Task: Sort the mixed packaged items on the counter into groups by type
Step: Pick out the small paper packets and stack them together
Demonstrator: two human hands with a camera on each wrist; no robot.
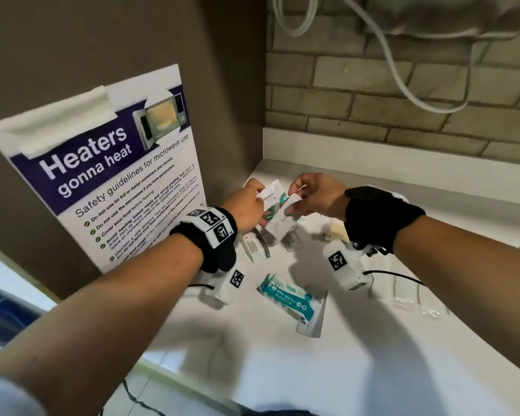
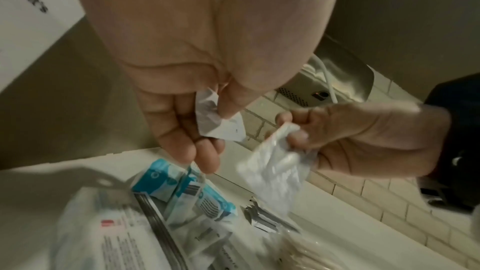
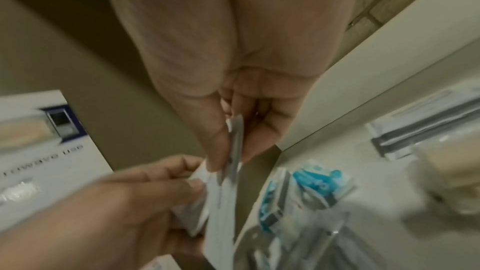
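Above the white counter (image 1: 357,340), near its back left corner, both hands are raised and each pinches a flat packet. Left hand (image 1: 248,207): thumb and curled fingers grip a glossy white sachet (image 1: 270,199) printed "toothpaste", with teal contents showing. Right hand (image 1: 315,195): thumb and forefinger nip the top edge of a plain white sachet (image 1: 284,222), which hangs down and overlaps the first.

On the counter below lie a teal-and-white soft pack of mini wipes (image 1: 285,297), a white printed packet with a red mark (image 1: 254,244) and clear plastic sleeves (image 1: 415,298) to the right, well apart from the wipes.

Left wrist view alone shows the crumpled, creased paper corner in the left hand's pinch (image 2: 215,114) and the crinkled, translucent film of the right hand's sachet (image 2: 275,167). Right wrist view shows that sachet edge-on, thin as a card (image 3: 235,147); the rest is blurred. Only the head view shows the taped microwave safety poster (image 1: 108,169) on the brown wall.
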